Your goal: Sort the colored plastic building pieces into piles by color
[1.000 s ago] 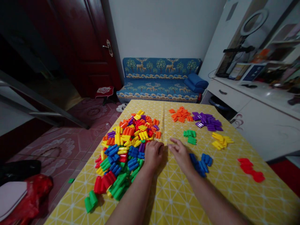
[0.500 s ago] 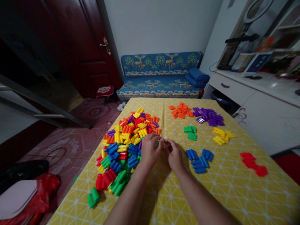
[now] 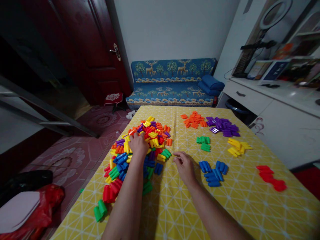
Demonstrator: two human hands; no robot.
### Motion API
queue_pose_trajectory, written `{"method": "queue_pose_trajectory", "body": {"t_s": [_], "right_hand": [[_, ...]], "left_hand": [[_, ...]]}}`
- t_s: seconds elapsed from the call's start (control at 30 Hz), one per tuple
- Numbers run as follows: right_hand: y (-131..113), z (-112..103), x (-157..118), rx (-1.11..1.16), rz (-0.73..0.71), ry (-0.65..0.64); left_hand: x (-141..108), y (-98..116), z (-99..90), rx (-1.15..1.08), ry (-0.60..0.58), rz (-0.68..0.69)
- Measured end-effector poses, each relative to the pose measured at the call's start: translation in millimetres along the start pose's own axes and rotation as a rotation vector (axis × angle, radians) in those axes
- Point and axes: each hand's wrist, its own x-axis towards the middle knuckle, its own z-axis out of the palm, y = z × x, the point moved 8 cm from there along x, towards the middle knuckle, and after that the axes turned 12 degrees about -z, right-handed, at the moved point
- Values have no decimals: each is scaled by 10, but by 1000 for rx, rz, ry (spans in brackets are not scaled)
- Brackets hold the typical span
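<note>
At centre-left, the left hand (image 3: 138, 145) is resting over the mixed pile (image 3: 155, 143), fingers half-curled, any hold hidden; mid-frame, the right hand (image 3: 183, 163) is loosely pinching, contents unclear. At right, colour groups (image 3: 213, 175) are lying apart, presumably to avoid mixing.

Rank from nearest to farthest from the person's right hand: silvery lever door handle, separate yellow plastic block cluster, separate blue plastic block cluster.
1. Blue block cluster: just to the right of the right hand.
2. Yellow block cluster: farther right and farther back.
3. Silvery door handle: in the background, upper left.
</note>
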Motion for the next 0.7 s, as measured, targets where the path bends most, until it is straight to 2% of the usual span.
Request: {"method": "queue_pose_trajectory", "body": {"t_s": [0.1,0.17,0.23,0.3,0.37,0.4,0.47,0.5,0.6,0.7], "right_hand": [[-9,-2,5,-2,-26,2],[-10,-2,7,-3,-39,8],[-10,4,10,0,-43,7],[-16,-3,12,2,-40,20],[-14,-23,10,23,-17,39],[-8,-40,6,49,5,55],[10,-84,-10,125,58,97],[20,-111,-21,162,85,122],[32,-183,-52,216,134,181],[-5,-166,-49,199,124,136]], "left_hand": [[49,26,-54,-36,35,56],[32,72,-126,-137,80,131],[-62,161,-197,-331,98,218],[-235,297,-211,-592,49,292],[-447,468,-93,-864,-116,306],[-560,567,41,-1005,-271,279],[-803,738,419,-1256,-659,104],[-915,798,574,-1348,-789,20],[-1124,890,883,-1450,-997,-104],[-1162,879,1002,-1439,-1047,-118]]}}
